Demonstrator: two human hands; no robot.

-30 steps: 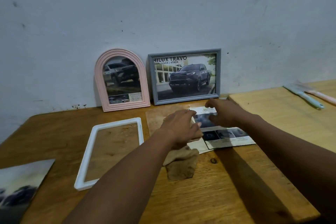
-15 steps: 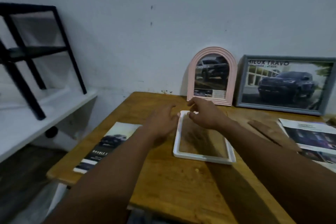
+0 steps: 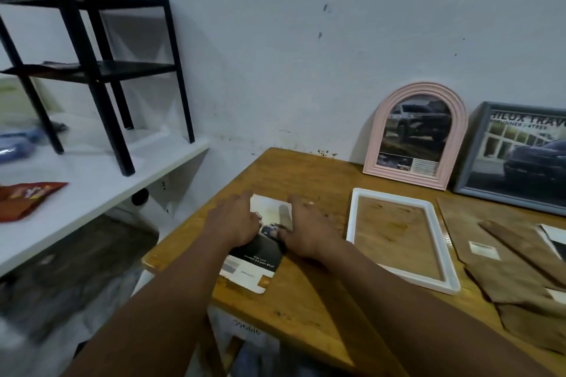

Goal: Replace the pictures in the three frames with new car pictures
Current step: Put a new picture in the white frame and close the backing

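A car picture [image 3: 255, 257] lies flat near the left end of the wooden table [image 3: 294, 309]. My left hand [image 3: 234, 222] rests on its left side and my right hand [image 3: 306, 231] on its right side, fingers spread and pressing down. An empty white frame [image 3: 350, 217] lies face up just right of my right hand. A pink arched frame [image 3: 415, 135] and a grey frame [image 3: 470, 150], each with a car picture in it, lean on the wall behind.
Brown backing boards [image 3: 514, 278] and another picture [image 3: 556, 237] lie at the right. Left of the table stands a white shelf [image 3: 101, 193] with a black metal rack [image 3: 101, 70] and a red snack bag [image 3: 26, 197]. The table's left edge is close to the picture.
The view has swung left. Both hands moved from the picture at the right, past the white frame's top edge, onto the car picture at the table's left end.
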